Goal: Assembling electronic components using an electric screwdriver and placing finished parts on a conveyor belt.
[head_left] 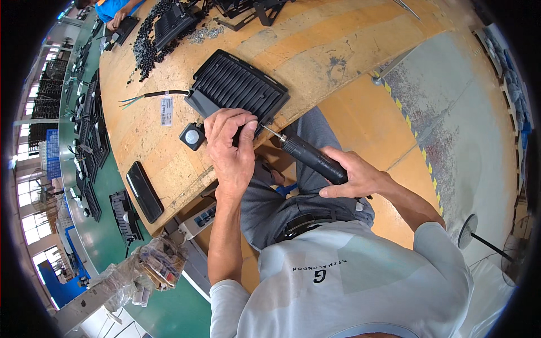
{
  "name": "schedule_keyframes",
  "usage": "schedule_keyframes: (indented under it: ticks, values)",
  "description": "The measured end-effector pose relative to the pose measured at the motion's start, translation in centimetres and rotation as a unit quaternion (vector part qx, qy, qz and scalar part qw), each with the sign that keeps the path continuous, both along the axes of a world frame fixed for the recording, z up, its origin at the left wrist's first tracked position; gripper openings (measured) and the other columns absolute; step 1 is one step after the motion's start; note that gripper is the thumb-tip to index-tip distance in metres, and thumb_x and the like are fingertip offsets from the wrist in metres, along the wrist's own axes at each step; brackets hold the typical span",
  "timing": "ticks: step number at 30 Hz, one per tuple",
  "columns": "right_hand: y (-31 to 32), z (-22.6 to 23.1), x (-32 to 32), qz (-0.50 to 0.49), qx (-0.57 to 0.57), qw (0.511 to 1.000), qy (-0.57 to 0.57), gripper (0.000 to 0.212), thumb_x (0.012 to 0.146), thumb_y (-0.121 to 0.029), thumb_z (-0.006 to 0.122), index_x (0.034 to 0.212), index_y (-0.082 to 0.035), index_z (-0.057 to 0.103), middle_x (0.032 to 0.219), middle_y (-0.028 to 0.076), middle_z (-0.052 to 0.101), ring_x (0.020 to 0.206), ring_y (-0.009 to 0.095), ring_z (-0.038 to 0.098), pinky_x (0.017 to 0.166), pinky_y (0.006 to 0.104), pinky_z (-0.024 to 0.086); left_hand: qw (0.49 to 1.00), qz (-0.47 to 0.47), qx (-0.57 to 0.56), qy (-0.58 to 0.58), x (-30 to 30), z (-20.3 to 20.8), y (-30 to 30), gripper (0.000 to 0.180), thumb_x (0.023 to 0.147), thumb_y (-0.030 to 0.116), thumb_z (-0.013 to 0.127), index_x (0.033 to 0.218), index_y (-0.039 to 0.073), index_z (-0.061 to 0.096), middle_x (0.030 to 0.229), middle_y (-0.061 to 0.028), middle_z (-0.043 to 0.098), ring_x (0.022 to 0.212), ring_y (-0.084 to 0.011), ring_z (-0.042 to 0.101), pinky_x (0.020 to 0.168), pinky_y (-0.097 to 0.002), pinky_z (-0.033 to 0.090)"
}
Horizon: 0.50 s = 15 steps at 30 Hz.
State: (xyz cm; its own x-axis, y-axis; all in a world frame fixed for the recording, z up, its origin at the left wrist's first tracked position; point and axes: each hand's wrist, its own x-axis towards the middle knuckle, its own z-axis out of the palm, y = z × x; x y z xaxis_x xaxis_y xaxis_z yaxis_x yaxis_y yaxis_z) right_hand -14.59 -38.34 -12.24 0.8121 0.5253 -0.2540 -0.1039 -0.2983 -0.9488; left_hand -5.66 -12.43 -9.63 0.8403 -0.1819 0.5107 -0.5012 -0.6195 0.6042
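A black finned floodlight housing lies fins up near the table's edge, and a black cable with bared coloured wires comes out of its left side. At its near corner my left hand is closed, thumb and fingertips pinched together; what is between them is hidden. My right hand is wrapped round the back of a black electric screwdriver. The screwdriver's bit points at the housing's near edge, close to my left fingertips. Left of my left hand sits a small black sensor with a white dome.
A printed label and a flat black panel lie on the wooden table. Farther off are a heap of small black parts, screws and brackets. A co-worker's hand is at the far left.
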Motion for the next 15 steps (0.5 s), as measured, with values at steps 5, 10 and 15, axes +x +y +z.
schedule_keyframes:
  ticks: [5, 10, 15]
  values:
    - [0.1, -0.1, -0.2, -0.005, 0.0, 1.0, 0.007, 0.072, 0.079, -0.031, 0.083, 0.135, 0.0, 0.05, 0.088, 0.009, 0.056, 0.082, 0.02, 0.057, 0.073, 0.0353, 0.046, 0.999, -0.022, 0.019, 0.013, 0.0, 0.4, 0.1, 0.008, 0.087, 0.003, 0.071, 0.095, 0.002, 0.071, 0.1, -0.0068, 0.07, 0.102, -0.0242, 0.057, 0.096, -0.0367, 0.043]
    - [0.9, -1.5, -1.0, -0.029, 0.021, 0.999, 0.001, 0.066, 0.079, -0.032, 0.085, 0.125, 0.001, 0.051, 0.086, 0.009, 0.055, 0.079, 0.019, 0.054, 0.07, 0.0347, 0.045, 0.999, -0.025, 0.023, 0.028, 0.0, 0.4, 0.2, 0.008, 0.089, 0.003, 0.069, 0.096, 0.002, 0.071, 0.102, -0.0072, 0.07, 0.103, -0.0245, 0.056, 0.097, -0.0368, 0.042]
    - [1.9, -2.5, -1.7, -0.05, 0.062, 0.996, 0.028, 0.064, 0.078, -0.032, 0.086, 0.12, 0.001, 0.051, 0.084, 0.008, 0.053, 0.078, 0.016, 0.052, 0.069, 0.0333, 0.044, 0.998, -0.046, 0.036, 0.023, 0.2, 0.7, 0.7, 0.009, 0.088, 0.002, 0.068, 0.097, 0.002, 0.072, 0.102, -0.0079, 0.069, 0.102, -0.0249, 0.056, 0.097, -0.0367, 0.042]
